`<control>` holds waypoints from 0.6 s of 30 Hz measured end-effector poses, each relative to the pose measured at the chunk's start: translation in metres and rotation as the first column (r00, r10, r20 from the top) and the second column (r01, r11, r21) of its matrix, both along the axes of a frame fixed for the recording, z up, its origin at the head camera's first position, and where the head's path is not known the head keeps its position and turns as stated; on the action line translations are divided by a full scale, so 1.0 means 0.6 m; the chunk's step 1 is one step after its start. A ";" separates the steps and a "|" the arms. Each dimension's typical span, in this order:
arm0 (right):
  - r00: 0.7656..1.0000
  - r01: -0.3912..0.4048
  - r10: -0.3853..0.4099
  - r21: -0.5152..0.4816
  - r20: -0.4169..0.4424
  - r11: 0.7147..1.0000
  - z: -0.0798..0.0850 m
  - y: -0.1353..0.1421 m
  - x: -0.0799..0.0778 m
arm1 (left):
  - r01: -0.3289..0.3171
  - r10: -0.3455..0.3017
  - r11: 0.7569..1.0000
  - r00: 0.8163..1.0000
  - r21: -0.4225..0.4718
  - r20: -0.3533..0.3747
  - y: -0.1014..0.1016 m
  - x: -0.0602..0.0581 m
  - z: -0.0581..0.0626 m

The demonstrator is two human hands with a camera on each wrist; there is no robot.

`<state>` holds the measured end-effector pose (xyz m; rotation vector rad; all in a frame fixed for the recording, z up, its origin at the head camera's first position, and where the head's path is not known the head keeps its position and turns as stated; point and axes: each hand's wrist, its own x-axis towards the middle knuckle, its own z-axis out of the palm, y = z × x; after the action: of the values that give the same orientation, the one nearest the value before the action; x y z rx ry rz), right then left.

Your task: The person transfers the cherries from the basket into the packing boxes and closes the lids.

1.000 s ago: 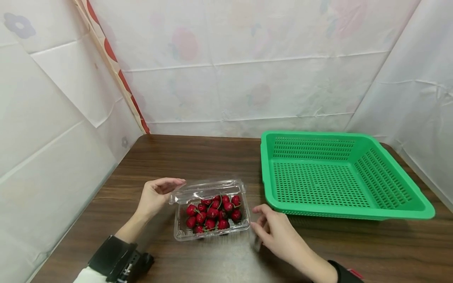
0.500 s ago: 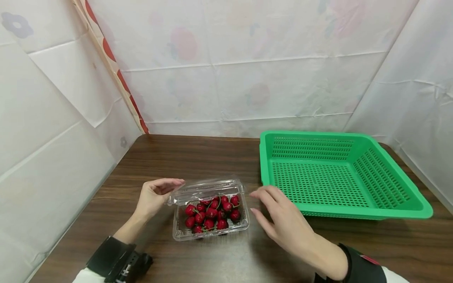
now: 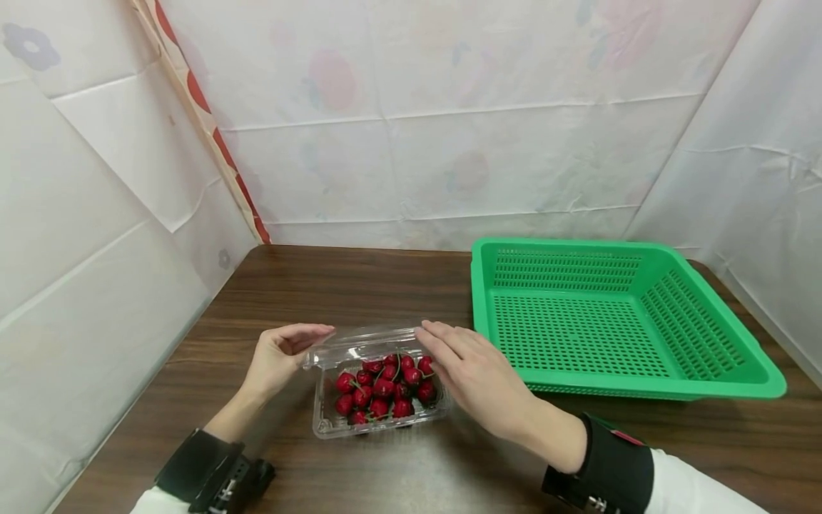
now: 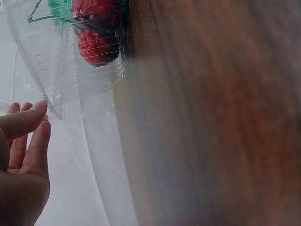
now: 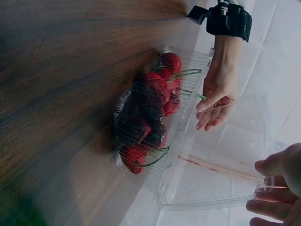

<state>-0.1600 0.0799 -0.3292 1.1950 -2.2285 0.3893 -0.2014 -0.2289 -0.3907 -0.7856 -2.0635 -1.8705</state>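
A clear plastic clamshell box (image 3: 334, 430) of red cherries (image 3: 384, 387) with green stems stands on the table, its hinged lid (image 3: 366, 348) raised at the back. At the left end of the lid is my left hand (image 3: 272, 360); its thumb and fingers pinch the clear plastic near the corner in the left wrist view. My right hand (image 3: 484, 378) reaches over the box's right end. In the right wrist view the thumb and fingers of the right hand (image 5: 282, 188) grip the lid's edge. Part of the box's right side is hidden behind that hand.
To the right stands a large green plastic basket (image 3: 642, 389) with perforated walls, nothing in it. Dark wood-grain table (image 3: 359, 275) lies beneath. Pale patterned sheets (image 3: 411, 178) hang behind and along both sides.
My right hand has risen from beside the box's right end and moved left onto the lid's right side. My left hand stays at the lid's left end.
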 end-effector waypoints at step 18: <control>0.997 -0.055 0.052 -0.055 -0.049 0.997 -0.015 0.005 0.005 | -0.130 0.142 0.937 0.990 -0.324 0.014 -0.010 0.012 0.036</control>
<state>-0.1572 0.0832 -0.3381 1.2236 -2.1349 0.4374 -0.1940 -0.2348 -0.3690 -0.6599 -2.4168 -1.5058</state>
